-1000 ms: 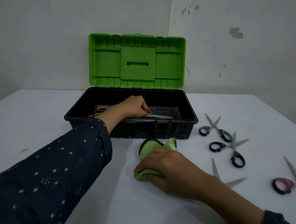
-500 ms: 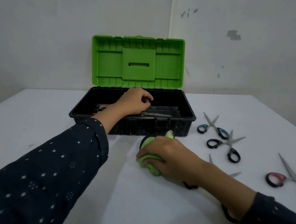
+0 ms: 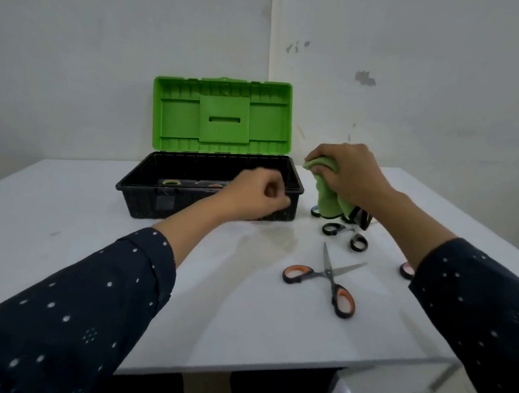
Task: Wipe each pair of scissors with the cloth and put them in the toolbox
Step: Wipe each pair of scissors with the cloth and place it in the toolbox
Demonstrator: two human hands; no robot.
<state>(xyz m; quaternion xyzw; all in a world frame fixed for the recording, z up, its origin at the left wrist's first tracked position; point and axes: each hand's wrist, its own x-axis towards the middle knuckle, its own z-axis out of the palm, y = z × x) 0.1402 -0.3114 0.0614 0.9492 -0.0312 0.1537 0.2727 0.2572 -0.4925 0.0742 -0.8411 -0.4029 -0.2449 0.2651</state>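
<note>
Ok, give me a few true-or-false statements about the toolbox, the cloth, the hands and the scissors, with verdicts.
1. The toolbox stands with its green lid up. True.
2. The left hand grips a pair of scissors. False: its fingers are curled and hold nothing.
3. The right hand holds the green cloth. True.
4. The orange-handled scissors on the table lie with blades closed. False: the blades are spread apart.
5. The toolbox holds nothing yet. False: a green handle shows inside.
</note>
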